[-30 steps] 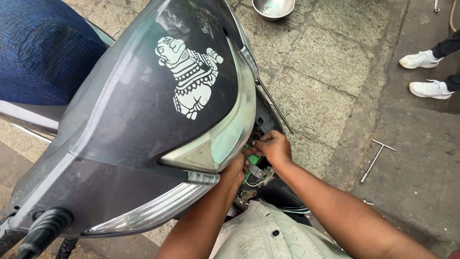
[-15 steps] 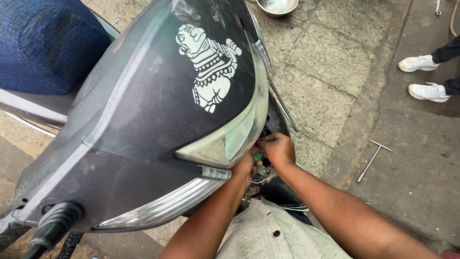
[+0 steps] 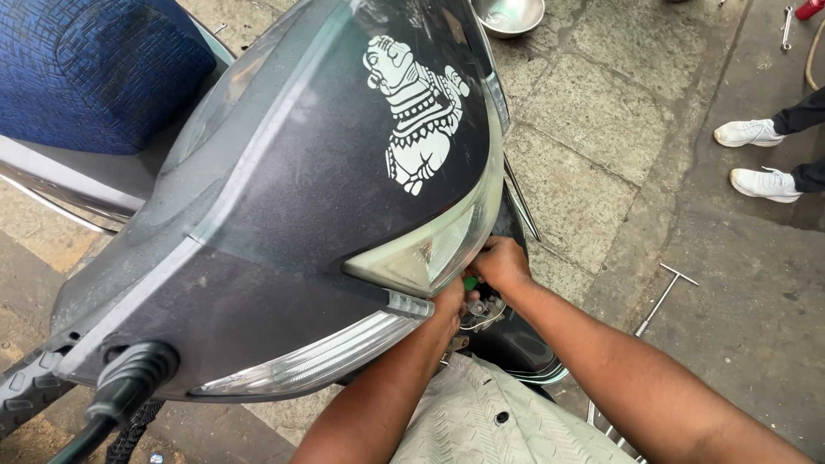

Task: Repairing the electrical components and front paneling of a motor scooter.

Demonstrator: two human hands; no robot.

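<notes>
left hand (image 3: 451, 301) under headlight (image 3: 421, 249), grip hidden | right hand (image 3: 501, 262) closed, perhaps on green part (image 3: 470, 282) | T-wrench (image 3: 662, 296) on floor

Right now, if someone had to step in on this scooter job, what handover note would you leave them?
Left hand: tucked under the scooter's headlight, fingers mostly hidden; grip cannot be told.
Right hand: curled against the lower edge of the headlight, beside a small green part; whether it grips anything cannot be told.
Things: the grey front cowl is tilted over the work spot, with exposed wiring and metal fittings below the hands. A T-handle wrench lies on the pavement at the right, a steel bowl farther up.
Done: the area under the headlight is opened up.
Left: the work at the green part and wiring is in hand.
</notes>
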